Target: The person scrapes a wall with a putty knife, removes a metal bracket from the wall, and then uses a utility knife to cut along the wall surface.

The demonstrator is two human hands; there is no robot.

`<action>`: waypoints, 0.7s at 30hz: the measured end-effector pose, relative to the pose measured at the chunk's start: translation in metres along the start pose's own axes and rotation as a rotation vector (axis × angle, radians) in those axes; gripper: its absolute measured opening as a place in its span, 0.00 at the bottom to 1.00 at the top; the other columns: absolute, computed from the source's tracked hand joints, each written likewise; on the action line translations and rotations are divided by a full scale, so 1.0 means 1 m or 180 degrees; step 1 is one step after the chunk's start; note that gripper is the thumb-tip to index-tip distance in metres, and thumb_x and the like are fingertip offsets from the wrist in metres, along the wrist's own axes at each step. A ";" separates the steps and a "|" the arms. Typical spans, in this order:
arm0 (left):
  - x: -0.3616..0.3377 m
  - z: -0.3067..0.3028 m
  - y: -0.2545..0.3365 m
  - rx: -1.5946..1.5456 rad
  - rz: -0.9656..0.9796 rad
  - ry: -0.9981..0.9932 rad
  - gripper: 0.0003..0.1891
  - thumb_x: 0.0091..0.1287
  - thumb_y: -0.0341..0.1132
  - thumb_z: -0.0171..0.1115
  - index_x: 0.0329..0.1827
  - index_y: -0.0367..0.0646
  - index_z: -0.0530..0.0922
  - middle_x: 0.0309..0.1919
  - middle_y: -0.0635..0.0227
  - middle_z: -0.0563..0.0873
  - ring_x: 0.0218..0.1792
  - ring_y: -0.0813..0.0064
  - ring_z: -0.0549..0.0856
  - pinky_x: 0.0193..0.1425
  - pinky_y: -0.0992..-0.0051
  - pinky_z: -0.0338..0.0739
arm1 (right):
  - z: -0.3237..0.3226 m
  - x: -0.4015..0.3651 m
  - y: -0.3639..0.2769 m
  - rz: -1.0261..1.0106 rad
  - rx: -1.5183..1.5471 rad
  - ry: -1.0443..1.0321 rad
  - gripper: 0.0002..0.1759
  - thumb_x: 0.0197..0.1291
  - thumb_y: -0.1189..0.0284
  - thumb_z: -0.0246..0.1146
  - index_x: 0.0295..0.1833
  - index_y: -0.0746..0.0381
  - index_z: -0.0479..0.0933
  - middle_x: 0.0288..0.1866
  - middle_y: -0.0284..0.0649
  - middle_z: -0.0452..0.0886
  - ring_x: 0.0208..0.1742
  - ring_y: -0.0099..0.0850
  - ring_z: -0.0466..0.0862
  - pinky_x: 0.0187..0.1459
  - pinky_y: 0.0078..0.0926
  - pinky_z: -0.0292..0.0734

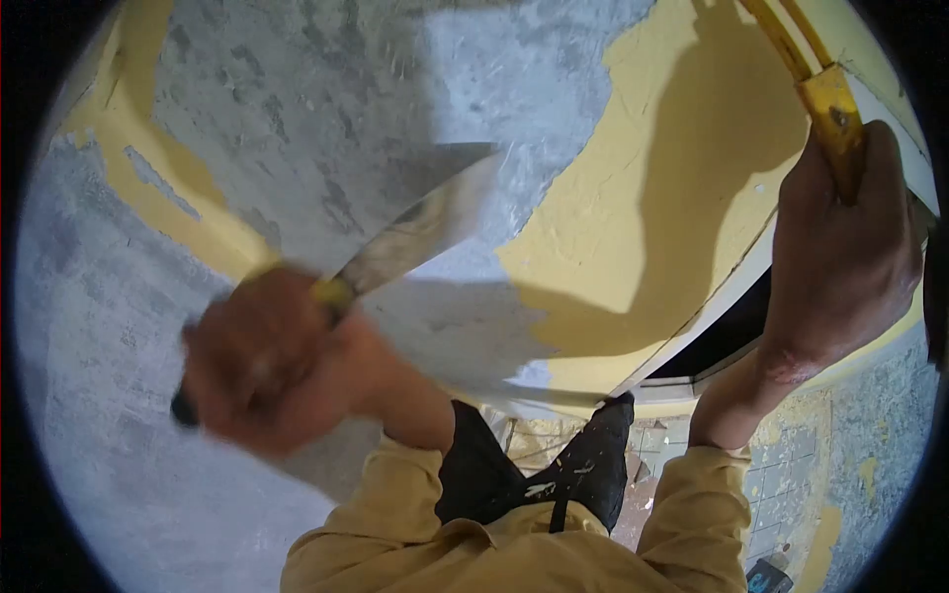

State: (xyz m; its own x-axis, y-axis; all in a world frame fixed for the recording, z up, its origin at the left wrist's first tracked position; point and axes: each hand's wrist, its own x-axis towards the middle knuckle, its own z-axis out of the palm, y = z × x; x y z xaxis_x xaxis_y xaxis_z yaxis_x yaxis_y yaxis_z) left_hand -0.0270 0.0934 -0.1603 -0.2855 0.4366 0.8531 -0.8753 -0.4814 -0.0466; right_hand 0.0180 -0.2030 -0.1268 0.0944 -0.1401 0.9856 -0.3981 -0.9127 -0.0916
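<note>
My left hand [272, 371] is wrapped round the yellow-and-black handle of a putty knife [420, 232], and both are smeared by motion. The knife's metal blade points up and right in front of the wall [326, 119]. Yellow coating covers part of that wall, and grey patchy surface shows elsewhere. At the right, my right hand [840, 252] grips the lower end of a yellow tool [830, 104] with two parallel bars running up out of view. What the tool's far end is cannot be seen.
A dark opening [727, 326] with a pale frame lies low in the wall, left of my right wrist. Below, floor tiles [776, 494] are spattered with yellow bits. A dark box-like object [769, 576] sits at the bottom right.
</note>
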 end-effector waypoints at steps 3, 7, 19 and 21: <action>-0.006 0.012 0.001 -0.1823 -0.0560 0.0256 0.16 0.65 0.44 0.43 0.19 0.49 0.62 0.13 0.78 0.62 0.11 0.86 0.60 0.14 0.82 0.53 | 0.000 0.001 -0.001 0.0055 -0.0031 -0.0022 0.11 0.48 0.62 0.66 0.37 0.52 0.78 0.26 0.33 0.82 0.28 0.32 0.84 0.29 0.28 0.78; -0.023 0.032 -0.018 -0.2321 -0.1141 -0.0234 0.12 0.62 0.38 0.52 0.23 0.44 0.67 0.12 0.75 0.66 0.14 0.81 0.68 0.22 0.82 0.64 | -0.001 0.001 -0.002 0.0126 -0.0049 -0.0104 0.10 0.49 0.60 0.66 0.36 0.51 0.78 0.25 0.33 0.82 0.27 0.30 0.84 0.28 0.29 0.77; -0.006 0.016 -0.002 -0.0186 0.0350 0.0188 0.19 0.64 0.39 0.51 0.13 0.48 0.63 0.09 0.76 0.67 0.13 0.82 0.69 0.25 0.82 0.67 | -0.001 0.003 0.000 -0.0084 0.0048 -0.0001 0.10 0.50 0.60 0.65 0.31 0.53 0.75 0.24 0.33 0.81 0.24 0.30 0.82 0.25 0.27 0.76; -0.004 0.020 -0.002 -0.3150 -0.0807 0.0200 0.19 0.64 0.41 0.52 0.13 0.48 0.65 0.09 0.75 0.69 0.14 0.81 0.70 0.27 0.80 0.68 | -0.001 0.004 -0.001 0.0039 0.0034 -0.0063 0.10 0.50 0.60 0.64 0.31 0.53 0.75 0.24 0.33 0.81 0.24 0.30 0.82 0.25 0.27 0.76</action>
State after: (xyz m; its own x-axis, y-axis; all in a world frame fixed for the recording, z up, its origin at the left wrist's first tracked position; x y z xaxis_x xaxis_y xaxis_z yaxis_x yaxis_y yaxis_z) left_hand -0.0162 0.0773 -0.1532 -0.0421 0.4911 0.8701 -0.8345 0.4616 -0.3009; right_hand 0.0180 -0.2020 -0.1229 0.1077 -0.1587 0.9814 -0.3895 -0.9150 -0.1052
